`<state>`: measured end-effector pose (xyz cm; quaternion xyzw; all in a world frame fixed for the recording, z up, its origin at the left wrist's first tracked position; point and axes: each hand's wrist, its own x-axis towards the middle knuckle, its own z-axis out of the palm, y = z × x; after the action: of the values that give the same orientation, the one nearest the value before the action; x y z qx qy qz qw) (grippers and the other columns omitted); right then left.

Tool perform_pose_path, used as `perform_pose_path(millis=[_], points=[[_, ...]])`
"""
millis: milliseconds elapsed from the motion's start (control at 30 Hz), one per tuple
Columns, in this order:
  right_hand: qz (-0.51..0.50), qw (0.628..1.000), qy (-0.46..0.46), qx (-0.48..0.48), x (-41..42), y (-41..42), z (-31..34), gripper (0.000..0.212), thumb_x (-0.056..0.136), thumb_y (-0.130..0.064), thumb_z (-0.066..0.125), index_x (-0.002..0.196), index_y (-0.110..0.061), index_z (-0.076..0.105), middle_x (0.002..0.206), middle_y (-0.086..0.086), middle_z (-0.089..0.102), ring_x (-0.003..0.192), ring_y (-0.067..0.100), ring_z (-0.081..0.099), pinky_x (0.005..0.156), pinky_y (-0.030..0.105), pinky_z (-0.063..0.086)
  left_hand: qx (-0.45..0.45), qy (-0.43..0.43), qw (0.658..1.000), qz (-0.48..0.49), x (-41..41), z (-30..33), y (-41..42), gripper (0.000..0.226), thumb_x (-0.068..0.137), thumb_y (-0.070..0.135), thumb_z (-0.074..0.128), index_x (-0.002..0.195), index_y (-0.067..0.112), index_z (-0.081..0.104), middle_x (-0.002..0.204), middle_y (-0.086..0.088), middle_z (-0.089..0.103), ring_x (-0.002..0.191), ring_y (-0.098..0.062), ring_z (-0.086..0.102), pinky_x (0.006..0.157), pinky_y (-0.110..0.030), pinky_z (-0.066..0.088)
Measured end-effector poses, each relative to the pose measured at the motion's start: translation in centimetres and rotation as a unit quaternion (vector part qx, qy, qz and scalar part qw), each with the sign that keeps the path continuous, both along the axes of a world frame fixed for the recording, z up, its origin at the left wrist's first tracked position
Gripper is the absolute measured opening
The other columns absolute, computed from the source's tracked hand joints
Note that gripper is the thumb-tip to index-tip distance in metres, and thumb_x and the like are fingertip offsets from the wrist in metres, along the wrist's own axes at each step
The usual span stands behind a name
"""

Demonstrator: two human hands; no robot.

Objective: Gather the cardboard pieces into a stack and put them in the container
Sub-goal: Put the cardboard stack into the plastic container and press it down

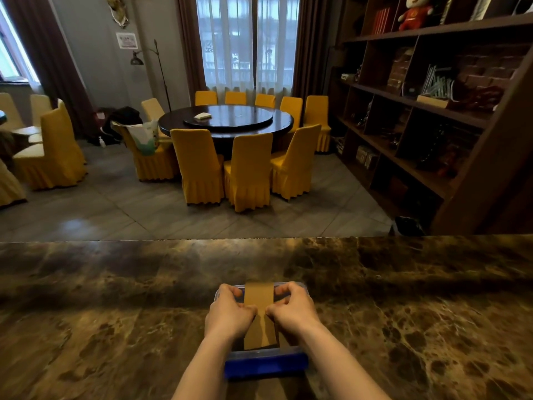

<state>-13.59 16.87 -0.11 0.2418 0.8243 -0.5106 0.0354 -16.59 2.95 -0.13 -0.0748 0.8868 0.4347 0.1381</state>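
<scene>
Brown cardboard (258,310) lies as a long stack over a clear plastic container (265,357) with a blue near edge, which sits on a dark marbled stone counter (403,298). The stack runs away from the person, its far end rising over the container's far rim and its near end down inside the near wall. The left hand (230,311) pinches the stack's left edge, fingers curled shut around it and thumb pressed on top. The right hand (291,308) grips the right edge the same way, fingers bent over the far side, thumb on the top sheet. Both thumbs nearly meet at the middle of the cardboard. Beyond the counter stands a round dark table (226,121) ringed by yellow-covered chairs (197,166), with a wooden shelf unit (432,116) along the right wall.
</scene>
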Motion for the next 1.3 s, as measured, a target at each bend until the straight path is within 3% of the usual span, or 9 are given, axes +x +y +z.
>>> perform_pose_path(millis=[133,233,500,633,733,867,1067,1167,1300], points=[[0.005,0.999,-0.021,0.026,-0.6,-0.4,-0.8,0.037,0.080,-0.013,0.077,0.103,-0.032,0.056,0.095,0.001,0.073,0.090,0.017,0.071,0.085,0.040,0.064,-0.050,-0.035,0.998,-0.015,-0.6,-0.7,0.2,0.052,0.088,0.025,0.074,0.130,0.023,0.043,0.114,-0.004,0.066,0.101,-0.022,0.066,0.075,-0.032,0.053],[0.016,0.999,-0.033,0.039,-0.9,-0.6,-1.4,0.039,0.079,-0.011,0.076,0.106,-0.031,0.056,0.102,0.002,0.071,0.095,0.019,0.070,0.087,0.041,0.063,-0.056,-0.054,0.997,-0.020,-0.9,-1.1,0.3,0.057,0.089,0.021,0.071,0.136,0.019,0.040,0.102,0.001,0.061,0.089,-0.016,0.063,0.057,-0.024,0.045],[0.014,0.993,-0.027,0.115,-1.2,-0.7,-3.2,0.041,0.078,-0.024,0.080,0.112,-0.030,0.059,0.105,-0.003,0.072,0.097,0.015,0.069,0.087,0.035,0.062,-0.072,-0.088,0.992,-0.050,-1.1,-1.5,1.1,0.092,0.097,0.029,0.061,0.161,0.012,-0.002,0.134,-0.011,0.062,0.102,-0.020,0.061,0.077,-0.031,0.053],[-0.013,0.989,-0.004,0.150,-1.0,-1.5,-3.7,0.044,0.078,-0.027,0.081,0.118,-0.030,0.063,0.110,-0.005,0.070,0.102,0.014,0.067,0.088,0.033,0.061,-0.083,-0.094,0.990,-0.058,-1.3,-1.4,1.2,0.094,0.098,0.030,0.059,0.161,0.011,-0.008,0.136,-0.012,0.061,0.107,-0.023,0.063,0.082,-0.032,0.052],[-0.030,0.986,0.015,0.161,-0.8,-2.0,-3.9,0.044,0.077,-0.027,0.082,0.119,-0.030,0.067,0.109,-0.007,0.072,0.101,0.012,0.067,0.084,0.028,0.061,-0.100,-0.094,0.989,-0.058,-1.6,-1.5,1.1,0.092,0.098,0.030,0.059,0.161,0.012,-0.005,0.137,-0.012,0.060,0.114,-0.025,0.064,0.089,-0.036,0.054],[-0.038,0.984,0.020,0.172,-0.7,-1.8,-4.2,0.037,0.076,-0.032,0.084,0.110,-0.031,0.071,0.114,-0.008,0.063,0.097,0.009,0.062,0.077,0.021,0.054,-0.127,-0.080,0.986,-0.070,-1.3,-2.4,1.2,0.084,0.097,0.034,0.060,0.159,0.014,0.008,0.131,-0.009,0.064,0.101,-0.020,0.064,0.083,-0.034,0.056],[-0.038,0.985,0.005,0.170,-1.0,-1.6,-4.3,0.031,0.080,-0.021,0.083,0.108,-0.029,0.073,0.098,-0.007,0.076,0.094,0.010,0.071,0.081,0.029,0.063,-0.158,-0.068,0.983,-0.064,-1.4,-2.9,1.5,0.057,0.088,0.031,0.067,0.137,0.019,0.041,0.139,-0.012,0.055,0.119,-0.030,0.062,0.099,-0.042,0.056],[-0.048,0.981,-0.003,0.190,-1.2,-1.6,-4.3,0.040,0.078,-0.018,0.084,0.110,-0.031,0.064,0.101,-0.007,0.073,0.097,0.011,0.069,0.078,0.026,0.058,-0.164,-0.068,0.982,-0.067,-1.2,-3.3,1.6,0.047,0.087,0.034,0.066,0.128,0.021,0.047,0.118,-0.005,0.065,0.108,-0.026,0.066,0.090,-0.039,0.058],[-0.045,0.979,-0.003,0.200,-1.3,-1.7,-4.3,0.027,0.080,-0.018,0.083,0.094,-0.033,0.065,0.099,-0.008,0.071,0.092,0.010,0.067,0.076,0.026,0.061,-0.175,-0.058,0.981,-0.058,-1.1,-3.3,1.7,0.041,0.088,0.037,0.067,0.123,0.023,0.051,0.096,0.003,0.061,0.092,-0.018,0.065,0.072,-0.031,0.053]])
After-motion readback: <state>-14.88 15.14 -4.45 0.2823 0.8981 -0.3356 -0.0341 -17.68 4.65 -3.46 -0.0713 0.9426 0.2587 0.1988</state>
